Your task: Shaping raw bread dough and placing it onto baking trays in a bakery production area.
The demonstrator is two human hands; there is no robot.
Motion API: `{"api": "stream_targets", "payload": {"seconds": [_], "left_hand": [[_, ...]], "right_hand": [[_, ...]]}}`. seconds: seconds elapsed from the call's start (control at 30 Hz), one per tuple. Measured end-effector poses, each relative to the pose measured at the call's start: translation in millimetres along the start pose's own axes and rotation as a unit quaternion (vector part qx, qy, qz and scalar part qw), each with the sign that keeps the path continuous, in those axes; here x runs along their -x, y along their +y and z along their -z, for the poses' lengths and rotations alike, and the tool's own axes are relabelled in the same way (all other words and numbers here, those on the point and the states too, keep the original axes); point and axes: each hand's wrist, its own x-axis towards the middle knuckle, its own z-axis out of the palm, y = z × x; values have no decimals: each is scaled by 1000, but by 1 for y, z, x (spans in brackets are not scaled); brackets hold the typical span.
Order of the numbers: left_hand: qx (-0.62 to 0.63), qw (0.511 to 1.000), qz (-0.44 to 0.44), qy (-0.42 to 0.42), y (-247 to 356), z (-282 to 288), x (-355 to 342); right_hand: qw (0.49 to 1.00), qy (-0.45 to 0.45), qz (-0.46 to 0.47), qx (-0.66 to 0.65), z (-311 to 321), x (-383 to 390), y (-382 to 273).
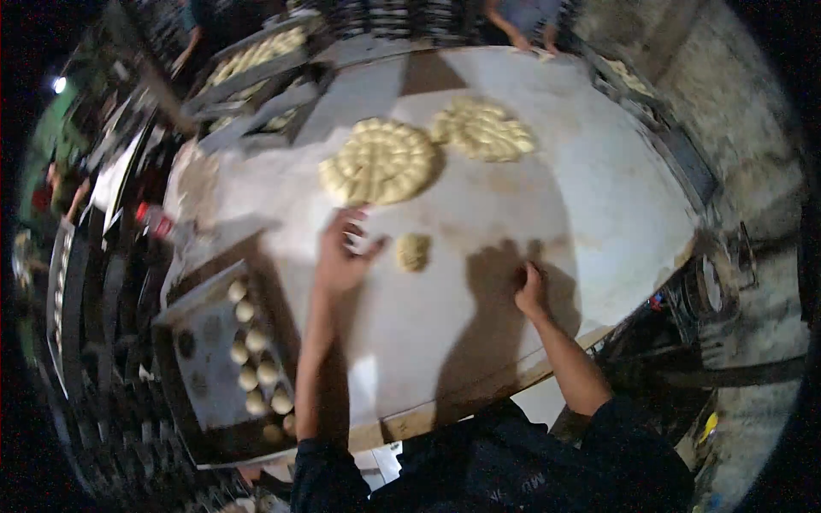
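My left hand is over the floured table, its fingers apart and slightly curled with nothing in them. Just right of its thumb sits a small lumpy piece of pale dough, apart from the hand. Beyond the fingertips lies a large round of dough scored into many pieces. A second cut mass of dough borders it on the right. My right hand is above the table's right half, away from the dough; it is turned edge-on and blurred, so its finger shape is unclear.
A metal tray with several dough balls along its right side stands at the near left. A red-capped bottle is at the left edge. Filled trays stand at the far left; another person's hands touch the far edge.
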Motion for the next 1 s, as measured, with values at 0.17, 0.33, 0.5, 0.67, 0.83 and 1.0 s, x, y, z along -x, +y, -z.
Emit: {"api": "stream_targets", "payload": {"seconds": [0.17,0.33,0.5,0.67,0.83,1.0], "left_hand": [[123,987,22,-105,-134,-238,-88],[-346,906,229,79,-119,-359,-239],[-458,872,134,111,-156,-399,-296],[-80,939,-68,328,-197,-347,-240],[247,896,206,306,-146,-293,-72],[573,767,263,120,37,-306,87]], "right_hand": [[781,80,351,510,139,-34,-44],[724,147,430,519,209,-49,-52],[813,99,279,501,201,-56,-76],[795,146,365,462,193,-79,-85],[830,136,322,434,179,-97,-75],[808,164,333,458,175,-75,-43]]}}
